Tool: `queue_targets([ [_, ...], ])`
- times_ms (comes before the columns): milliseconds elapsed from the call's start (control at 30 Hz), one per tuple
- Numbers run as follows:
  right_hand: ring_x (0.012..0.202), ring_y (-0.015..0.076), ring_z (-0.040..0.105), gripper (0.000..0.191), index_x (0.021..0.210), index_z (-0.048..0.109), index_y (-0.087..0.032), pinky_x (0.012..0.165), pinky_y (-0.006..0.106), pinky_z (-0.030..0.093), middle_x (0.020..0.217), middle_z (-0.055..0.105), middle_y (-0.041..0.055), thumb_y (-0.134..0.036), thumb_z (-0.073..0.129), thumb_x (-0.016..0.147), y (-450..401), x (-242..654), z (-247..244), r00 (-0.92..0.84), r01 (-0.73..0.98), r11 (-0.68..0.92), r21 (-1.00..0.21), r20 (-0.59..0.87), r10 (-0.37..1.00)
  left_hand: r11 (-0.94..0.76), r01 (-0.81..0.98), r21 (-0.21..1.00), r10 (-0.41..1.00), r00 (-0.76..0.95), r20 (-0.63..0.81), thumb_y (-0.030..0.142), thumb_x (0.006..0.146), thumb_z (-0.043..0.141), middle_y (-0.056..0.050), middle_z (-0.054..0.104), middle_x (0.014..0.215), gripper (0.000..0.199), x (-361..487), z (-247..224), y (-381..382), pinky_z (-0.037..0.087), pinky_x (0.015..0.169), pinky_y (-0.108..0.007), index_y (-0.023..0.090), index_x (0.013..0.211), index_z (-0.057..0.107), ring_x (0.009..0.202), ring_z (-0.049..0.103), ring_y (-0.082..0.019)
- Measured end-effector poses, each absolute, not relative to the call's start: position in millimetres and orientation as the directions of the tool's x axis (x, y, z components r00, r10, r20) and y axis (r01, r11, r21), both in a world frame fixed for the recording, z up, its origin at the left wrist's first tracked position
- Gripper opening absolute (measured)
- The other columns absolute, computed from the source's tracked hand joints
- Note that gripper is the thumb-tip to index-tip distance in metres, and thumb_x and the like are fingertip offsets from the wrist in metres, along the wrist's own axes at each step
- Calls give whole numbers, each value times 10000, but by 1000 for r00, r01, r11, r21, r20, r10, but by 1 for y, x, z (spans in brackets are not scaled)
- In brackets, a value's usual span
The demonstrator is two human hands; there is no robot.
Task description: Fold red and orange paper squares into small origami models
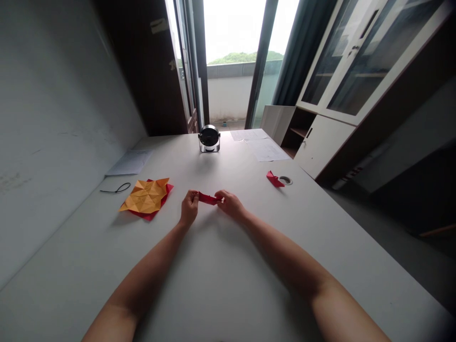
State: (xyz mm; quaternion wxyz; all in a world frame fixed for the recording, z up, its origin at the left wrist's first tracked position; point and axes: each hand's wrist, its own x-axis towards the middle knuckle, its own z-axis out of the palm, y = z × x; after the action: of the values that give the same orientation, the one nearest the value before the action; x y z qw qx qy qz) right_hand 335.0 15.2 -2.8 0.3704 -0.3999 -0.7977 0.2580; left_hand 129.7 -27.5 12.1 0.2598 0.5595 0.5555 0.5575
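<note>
A narrow strip of folded red paper [207, 198] stretches between my two hands, just above the middle of the white table. My left hand [190, 206] pinches its left end, and my right hand [230, 204] grips the right end. Parts of both ends are hidden behind my fingers. To the left lies a creased orange sheet of paper [146, 195] on top of red paper [151, 216]. Over on the right, another folded red paper piece [274, 179] rests beside a white roll of tape [285, 180].
A round black lamp or fan on a metal stand [209, 137] stands at the table's far edge. Printed sheets [267, 148] lie at the back right, another sheet [130, 162] at the back left. A black cable tie [117, 188] lies by the wall. Cabinets [327, 142] flank the right side.
</note>
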Motion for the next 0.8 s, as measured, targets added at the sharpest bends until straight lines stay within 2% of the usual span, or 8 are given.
queue_targets([
  [100,853,167,604,367,1156,634,-246,762,264,445,1018,682,44,-203,659,792,10,332,1,-475,499,604,-621,387,790,-259,423,868,920,-165,355,396,923,518,28,550,660,193,133,15,-33,342,543,-223,214,933,582,549,457,-117],
  [233,776,165,585,286,1107,661,-237,703,259,412,900,685,42,-347,692,845,10,332,3,-471,591,580,-560,344,812,-274,394,877,939,-89,333,383,933,489,40,536,623,187,138,16,-36,368,550,-220,217,969,568,542,487,-120],
  [333,719,144,553,148,960,679,-215,667,245,381,824,664,30,-341,614,917,11,333,3,-472,596,603,-530,376,797,-274,358,893,946,-68,317,378,925,480,44,523,613,184,139,17,-37,387,556,-218,215,955,560,550,505,-121],
  [433,755,145,549,188,860,663,-198,693,240,382,820,649,37,-323,560,956,10,334,6,-510,553,676,-486,444,737,-257,420,870,939,-103,328,397,898,516,43,522,628,192,139,19,-37,382,560,-215,210,888,559,565,492,-116],
  [567,828,161,556,170,886,651,-202,739,245,387,851,649,50,-296,537,970,6,334,11,-548,525,737,-425,494,675,-233,520,822,946,-77,316,426,852,573,32,555,639,229,137,19,-37,381,566,-218,201,824,598,575,492,-116],
  [800,725,139,560,190,927,652,-210,664,228,349,839,671,39,-330,515,980,2,335,13,-536,577,704,-414,457,709,-201,381,903,974,-20,225,433,876,509,14,598,599,286,137,10,-31,412,551,-226,190,847,657,543,561,-130],
])
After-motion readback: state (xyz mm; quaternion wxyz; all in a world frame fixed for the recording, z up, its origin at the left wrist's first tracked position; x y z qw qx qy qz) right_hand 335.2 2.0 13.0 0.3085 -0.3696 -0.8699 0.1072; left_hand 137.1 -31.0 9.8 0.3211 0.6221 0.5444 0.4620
